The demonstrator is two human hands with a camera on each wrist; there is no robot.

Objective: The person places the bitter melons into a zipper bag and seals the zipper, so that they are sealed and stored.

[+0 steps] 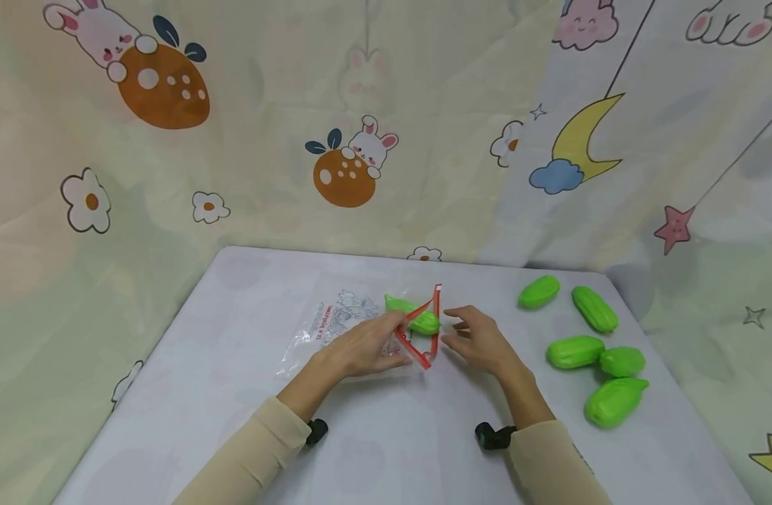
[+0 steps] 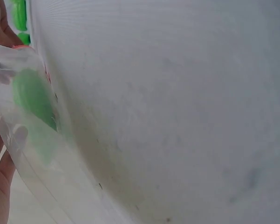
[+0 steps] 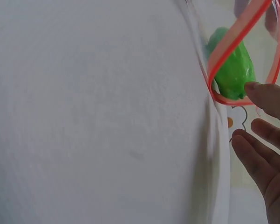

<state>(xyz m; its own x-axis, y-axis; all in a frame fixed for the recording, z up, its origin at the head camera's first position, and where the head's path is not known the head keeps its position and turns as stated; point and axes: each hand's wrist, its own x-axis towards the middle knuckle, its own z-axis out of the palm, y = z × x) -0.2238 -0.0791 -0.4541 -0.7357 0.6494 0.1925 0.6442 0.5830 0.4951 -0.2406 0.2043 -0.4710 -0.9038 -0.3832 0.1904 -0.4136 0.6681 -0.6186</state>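
Observation:
A clear plastic bag (image 1: 323, 319) with a red-edged mouth lies on the table, its mouth spread apart toward the right. Inside, near that mouth, is a green vegetable-shaped piece (image 1: 427, 323), also visible through the film in the left wrist view (image 2: 32, 95). My left hand (image 1: 367, 345) pinches the bag at the red edge. Just right of the mouth, my right hand (image 1: 481, 341) has its fingers apart and relaxed, holding nothing. In the right wrist view, a fingertip of the right hand (image 3: 265, 135) appears close to the green piece (image 3: 235, 70); whether they touch, I cannot tell.
Several more green pieces lie at the table's right side, among them one at the back (image 1: 539, 291) and one nearest the front (image 1: 615, 402). The white table (image 1: 234, 287) has its back edge against a patterned cloth (image 1: 266, 140).

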